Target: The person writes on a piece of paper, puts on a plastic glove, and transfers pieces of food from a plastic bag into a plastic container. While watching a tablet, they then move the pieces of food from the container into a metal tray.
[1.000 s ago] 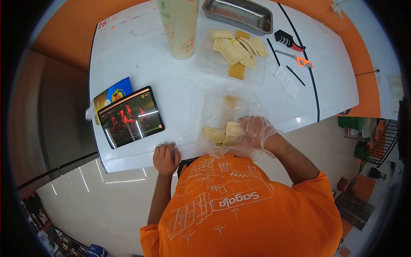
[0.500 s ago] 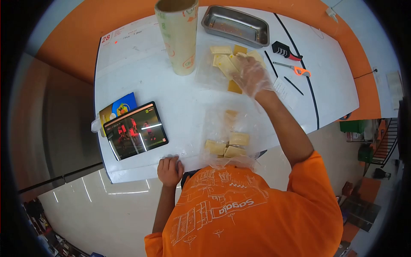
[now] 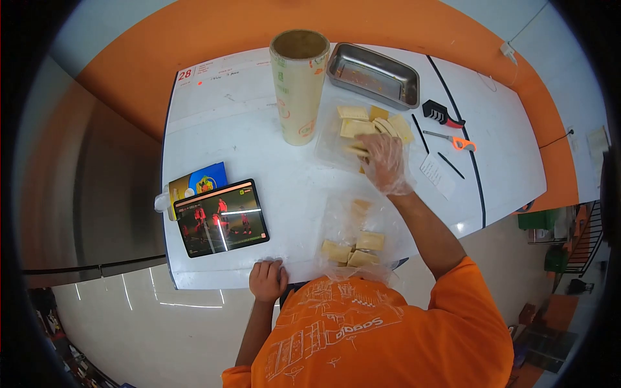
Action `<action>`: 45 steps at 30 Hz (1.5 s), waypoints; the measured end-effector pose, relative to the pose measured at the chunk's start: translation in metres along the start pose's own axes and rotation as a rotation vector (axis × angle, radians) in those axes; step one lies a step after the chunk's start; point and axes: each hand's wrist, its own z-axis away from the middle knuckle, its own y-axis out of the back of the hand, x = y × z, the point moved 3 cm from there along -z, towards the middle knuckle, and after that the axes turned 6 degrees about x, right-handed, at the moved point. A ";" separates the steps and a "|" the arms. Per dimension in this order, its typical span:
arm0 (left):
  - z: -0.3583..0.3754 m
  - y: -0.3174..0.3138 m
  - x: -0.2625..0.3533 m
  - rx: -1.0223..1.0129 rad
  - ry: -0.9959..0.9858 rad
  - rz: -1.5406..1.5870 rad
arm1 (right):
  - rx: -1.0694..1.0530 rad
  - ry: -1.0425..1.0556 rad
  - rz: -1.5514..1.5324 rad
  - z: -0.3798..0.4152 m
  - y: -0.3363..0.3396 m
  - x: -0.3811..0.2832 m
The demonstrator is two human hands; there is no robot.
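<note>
My right hand point(image 3: 383, 161), in a clear plastic glove, reaches over the far plastic sheet or bag point(image 3: 328, 150). Its fingers are closed on a pale flat pastry piece point(image 3: 357, 150). Several similar cream squares point(image 3: 353, 112) and a yellower one point(image 3: 378, 112) lie around it, some overlapping. Nearer my body, a second clear plastic bag point(image 3: 336, 216) carries a few cream squares point(image 3: 370, 241). Bare and with fingers curled, my left hand point(image 3: 268, 280) rests at the table's front edge, with nothing visible in it.
A tall roll of plastic film point(image 3: 297, 90) stands upright beside a metal pan point(image 3: 381, 77). At right lie a knife sharpener point(image 3: 440, 114), an orange-handled lighter point(image 3: 460, 143), dark sticks point(image 3: 451, 165) and a paper note point(image 3: 436, 174). A tablet point(image 3: 222, 218) leans against a box point(image 3: 210, 176) at left.
The whole view has shifted, so the table sits lower and to the right. My right hand has drawn slightly nearer my body, now with a pale piece in its fingers. The left hand stays at the edge.
</note>
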 end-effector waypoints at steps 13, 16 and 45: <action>0.003 -0.002 -0.002 -0.012 0.005 0.017 | 0.162 0.143 -0.744 0.023 0.111 -0.030; 0.003 -0.002 -0.002 -0.033 -0.001 0.000 | -0.386 -0.077 -0.708 0.026 0.120 -0.024; 0.002 -0.001 0.001 -0.032 0.029 0.016 | -0.552 -0.333 0.072 -0.032 -0.021 0.087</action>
